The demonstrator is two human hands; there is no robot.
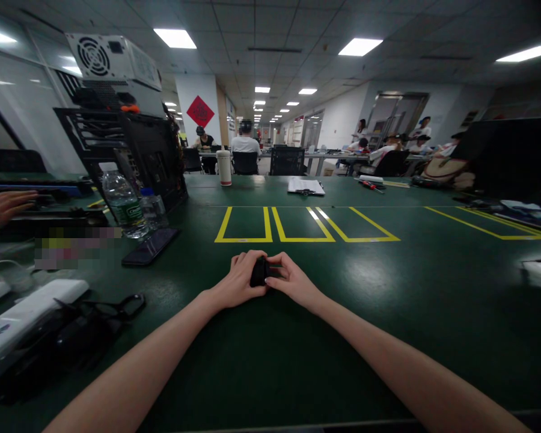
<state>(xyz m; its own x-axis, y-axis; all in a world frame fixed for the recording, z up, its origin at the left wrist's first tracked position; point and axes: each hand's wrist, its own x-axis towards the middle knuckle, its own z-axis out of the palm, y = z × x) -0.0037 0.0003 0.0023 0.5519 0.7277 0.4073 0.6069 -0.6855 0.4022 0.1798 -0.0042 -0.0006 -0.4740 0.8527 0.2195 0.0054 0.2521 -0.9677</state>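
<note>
Both my hands meet at the middle of a dark green table (388,300). Between them sits a small black object (258,272), too small to name. My left hand (238,282) curls its fingers around the object's left side. My right hand (293,281) pinches its right side, fingers closed. The hands rest just in front of three yellow taped rectangles (297,225) marked on the table.
A water bottle (124,204), a dark phone (149,247), glasses (112,308) and white boxes (22,313) lie at left beside an open black computer case (130,144). Another person's hand (2,207) rests far left. A white cup (224,167), a clipboard (305,186) and screwdrivers (372,185) sit farther back. Several people sit at distant desks.
</note>
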